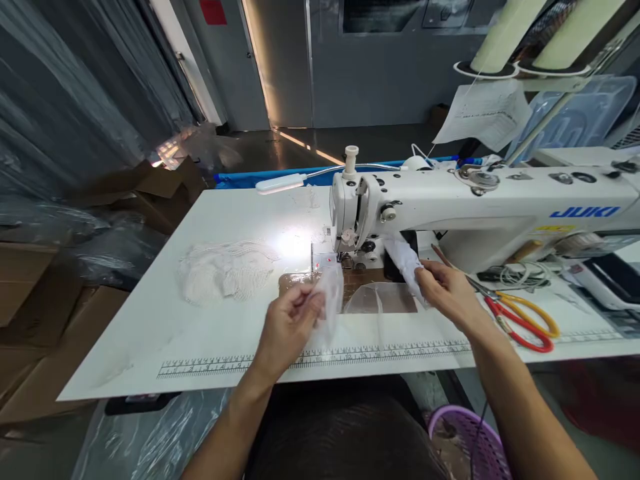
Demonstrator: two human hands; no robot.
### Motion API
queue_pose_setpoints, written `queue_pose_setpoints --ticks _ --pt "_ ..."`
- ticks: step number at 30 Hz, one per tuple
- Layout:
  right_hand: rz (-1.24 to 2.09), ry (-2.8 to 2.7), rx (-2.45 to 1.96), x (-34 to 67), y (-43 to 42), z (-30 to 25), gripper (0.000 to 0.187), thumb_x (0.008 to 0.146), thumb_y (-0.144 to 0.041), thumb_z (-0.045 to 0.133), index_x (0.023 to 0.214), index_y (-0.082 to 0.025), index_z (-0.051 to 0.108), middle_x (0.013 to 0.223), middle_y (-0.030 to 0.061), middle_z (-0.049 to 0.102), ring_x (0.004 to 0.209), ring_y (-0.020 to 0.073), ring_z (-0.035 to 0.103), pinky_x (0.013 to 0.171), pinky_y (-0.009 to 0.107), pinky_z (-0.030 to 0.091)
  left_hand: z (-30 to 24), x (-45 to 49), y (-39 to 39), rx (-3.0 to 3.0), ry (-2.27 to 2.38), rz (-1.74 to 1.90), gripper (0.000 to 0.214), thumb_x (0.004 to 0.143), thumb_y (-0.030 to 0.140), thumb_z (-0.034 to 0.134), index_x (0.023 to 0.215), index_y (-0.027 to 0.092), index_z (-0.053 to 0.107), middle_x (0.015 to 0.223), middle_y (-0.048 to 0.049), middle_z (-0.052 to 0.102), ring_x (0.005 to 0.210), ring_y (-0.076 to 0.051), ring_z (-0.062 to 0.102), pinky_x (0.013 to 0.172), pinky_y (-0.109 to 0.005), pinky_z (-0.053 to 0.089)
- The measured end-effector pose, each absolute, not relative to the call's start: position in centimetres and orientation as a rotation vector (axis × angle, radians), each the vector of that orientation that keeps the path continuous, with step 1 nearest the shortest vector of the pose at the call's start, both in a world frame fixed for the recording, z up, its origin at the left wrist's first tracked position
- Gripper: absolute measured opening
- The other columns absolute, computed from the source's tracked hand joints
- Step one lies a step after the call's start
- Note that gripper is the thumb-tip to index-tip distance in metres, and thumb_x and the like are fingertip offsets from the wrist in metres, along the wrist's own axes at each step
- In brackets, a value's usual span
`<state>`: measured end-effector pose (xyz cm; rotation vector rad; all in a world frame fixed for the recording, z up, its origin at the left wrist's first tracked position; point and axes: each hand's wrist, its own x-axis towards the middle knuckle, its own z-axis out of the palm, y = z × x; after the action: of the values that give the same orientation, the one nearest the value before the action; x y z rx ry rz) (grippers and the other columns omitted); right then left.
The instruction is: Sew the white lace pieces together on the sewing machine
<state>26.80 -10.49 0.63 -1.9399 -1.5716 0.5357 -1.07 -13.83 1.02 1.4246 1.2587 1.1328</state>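
My left hand [290, 323] is closed on one end of a thin, sheer white mesh fabric [373, 300], lifted just above the white sewing table [220, 220]. My right hand [445, 288] pinches the other end of that fabric, bunched up by the machine's arm. The fabric sags between both hands in front of the needle area [345, 257] of a white JUKI sewing machine [480, 207].
A pile of white lace pieces [225, 270] lies left of the needle. Red and yellow scissors [520, 320] rest right of my right hand. A lamp [280, 183] lights the table. Cardboard boxes [30, 293] stand at left, a purple basket [465, 437] below.
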Motion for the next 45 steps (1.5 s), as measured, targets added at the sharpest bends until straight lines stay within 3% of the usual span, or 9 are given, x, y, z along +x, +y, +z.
queue_pose_setpoints --ticks 5,10,18,21,23,28,36,41,45 --pt "1.006 -1.319 -1.626 25.8 -11.4 1.3 0.037 0.082 -0.043 0.05 0.102 -0.017 0.068 0.073 0.0033 0.068 0.066 0.0204 0.06 0.055 0.027 0.044 2.8 3.0 -14.2 0.922 0.862 1.015 0.039 0.075 0.035 0.077 0.101 0.015 0.058 0.081 -0.0058 0.071 0.071 -0.017 0.069 0.066 -0.027 0.057" --pt "1.437 -0.94 -1.316 25.6 -15.6 0.4 0.049 0.081 -0.046 0.06 0.124 -0.024 0.052 0.071 -0.0003 0.066 0.057 0.0192 0.06 0.052 0.028 0.046 2.9 6.8 -14.7 0.85 0.691 0.971 0.049 0.071 0.037 0.08 0.105 0.016 0.053 0.092 -0.0084 0.071 0.076 -0.02 0.071 0.068 -0.031 0.059" --pt "1.242 -0.919 -1.196 24.9 -18.1 -1.1 0.047 0.087 -0.056 0.051 0.123 -0.028 0.04 0.08 0.0003 0.066 0.059 0.0183 0.059 0.049 0.027 0.044 0.7 11.4 -14.6 1.963 0.978 1.239 0.003 0.085 0.015 0.06 0.086 0.018 0.062 0.076 -0.0014 0.066 0.066 -0.013 0.058 0.065 -0.026 0.05" --pt "1.192 -1.031 -1.162 25.1 -17.9 -1.4 0.049 0.093 -0.061 0.033 0.122 -0.024 0.047 0.092 0.0065 0.067 0.083 0.0243 0.065 0.068 0.035 0.053 0.0 12.1 -15.1 2.375 0.953 1.303 0.013 0.088 0.011 0.054 0.089 0.018 0.065 0.082 -0.0043 0.069 0.075 -0.017 0.06 0.071 -0.031 0.051" --pt "1.15 -1.103 -1.186 25.0 -17.7 -1.6 0.047 0.092 -0.06 0.04 0.121 -0.024 0.05 0.103 0.0075 0.067 0.099 0.0257 0.063 0.084 0.039 0.052 -0.2 12.2 -15.4 2.541 0.914 1.229 0.015 0.089 0.011 0.053 0.092 0.016 0.067 0.088 -0.0077 0.07 0.08 -0.02 0.061 0.073 -0.035 0.053" --pt "1.252 -0.881 -1.118 24.9 -17.0 -1.8 0.041 0.089 -0.056 0.051 0.118 -0.026 0.054 0.1 0.0052 0.068 0.096 0.0252 0.065 0.082 0.038 0.055 0.6 10.9 -15.5 2.43 0.592 1.115 0.019 0.08 0.015 0.063 0.098 0.015 0.07 0.116 -0.0122 0.067 0.089 -0.021 0.065 0.082 -0.037 0.056" --pt "1.51 -0.814 -1.076 25.4 -16.8 -2.0 0.044 0.088 -0.057 0.05 0.118 -0.026 0.054 0.098 0.0082 0.071 0.068 0.0228 0.065 0.063 0.037 0.054 1.4 8.1 -12.8 2.047 0.925 1.511 0.003 0.085 0.018 0.067 0.087 0.017 0.069 0.089 -0.0039 0.07 0.079 -0.013 0.066 0.068 -0.024 0.057" --pt "1.452 -0.848 -1.087 24.6 -16.9 -1.9 0.053 0.09 -0.063 0.044 0.124 -0.023 0.055 0.104 0.01 0.069 0.086 0.0254 0.067 0.067 0.036 0.056 0.4 8.8 -13.4 2.256 0.832 1.467 0.01 0.084 0.021 0.071 0.093 0.019 0.072 0.091 -0.0044 0.067 0.082 -0.014 0.066 0.072 -0.025 0.059" --pt "1.302 -1.158 -1.129 25.2 -16.8 -1.6 0.05 0.087 -0.053 0.059 0.128 -0.024 0.051 0.118 0.0076 0.064 0.107 0.0245 0.061 0.086 0.035 0.053 -0.2 8.8 -13.3 2.238 0.879 1.448 0.011 0.088 0.014 0.064 0.091 0.019 0.073 0.088 -0.0032 0.067 0.079 -0.012 0.066 0.071 -0.023 0.058"
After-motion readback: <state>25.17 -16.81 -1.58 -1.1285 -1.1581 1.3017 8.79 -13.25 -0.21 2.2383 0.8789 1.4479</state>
